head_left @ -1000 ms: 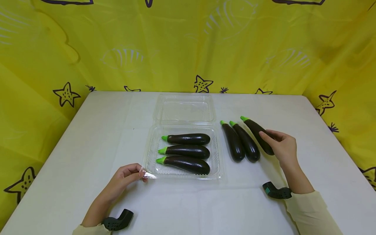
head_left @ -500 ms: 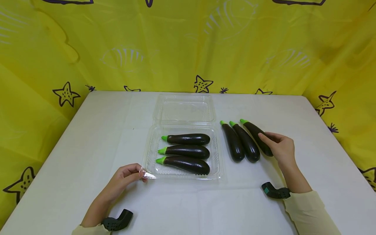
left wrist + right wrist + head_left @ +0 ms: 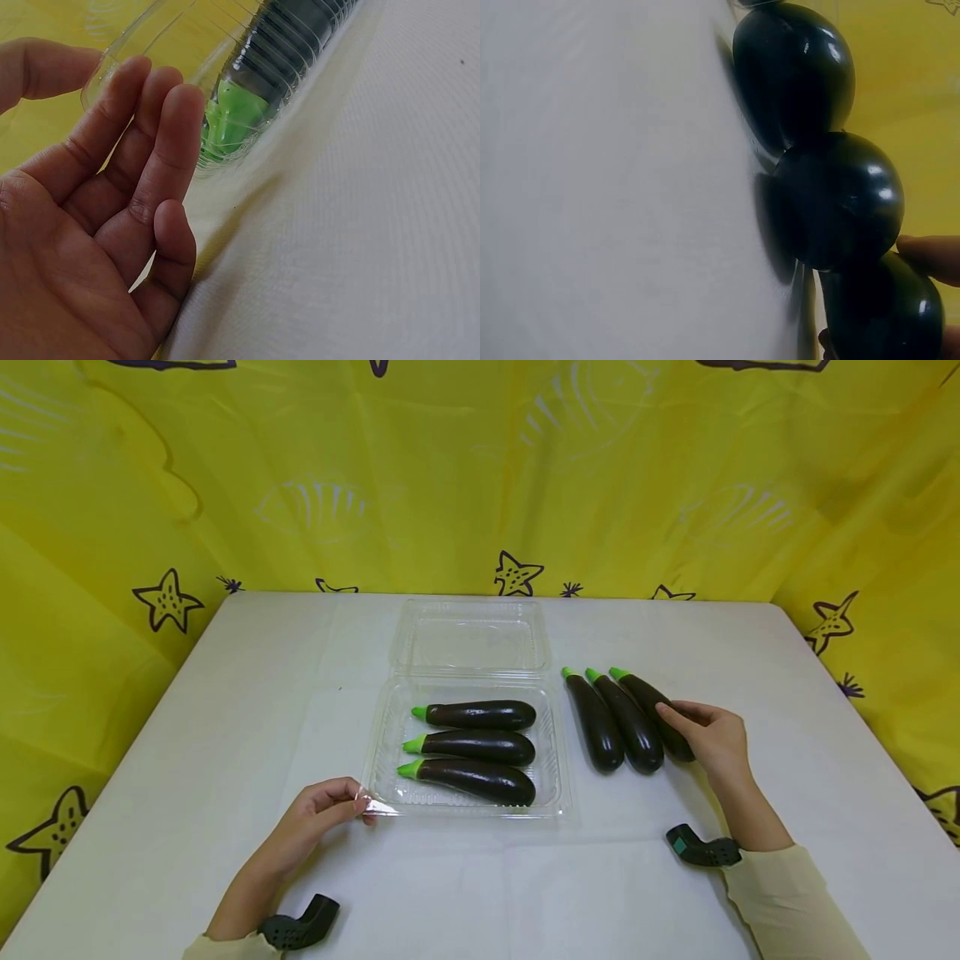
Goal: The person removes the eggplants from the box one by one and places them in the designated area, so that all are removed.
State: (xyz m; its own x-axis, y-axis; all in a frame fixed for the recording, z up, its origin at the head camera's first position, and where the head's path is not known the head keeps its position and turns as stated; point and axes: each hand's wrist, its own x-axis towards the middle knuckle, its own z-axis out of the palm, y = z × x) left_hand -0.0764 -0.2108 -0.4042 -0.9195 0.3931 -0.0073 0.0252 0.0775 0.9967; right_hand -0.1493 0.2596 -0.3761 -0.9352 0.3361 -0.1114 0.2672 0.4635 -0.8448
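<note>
My left hand (image 3: 328,812) pinches the near left corner of a clear plastic clamshell box (image 3: 558,777) between thumb and fingers. Three dark eggplants with green stems lie crosswise inside it, the nearest eggplant (image 3: 480,782) at the front. To the right of the box, my right hand (image 3: 712,737) grips the rightmost eggplant (image 3: 649,702) of a row of three, thumb on one side and fingers on the other. It lies against the middle eggplant (image 3: 628,724); the left eggplant (image 3: 595,722) is beside that. In the right wrist view, the held eggplant (image 3: 889,315) touches its neighbour.
The box's clear lid (image 3: 471,639) lies folded back, away from me. A white cloth covers the table (image 3: 600,893). Yellow patterned curtain (image 3: 450,468) stands behind the table and along both sides.
My right hand has moved left and slightly nearer with its eggplant, closing the gap to the middle eggplant. My left hand and the box have stayed in place.
</note>
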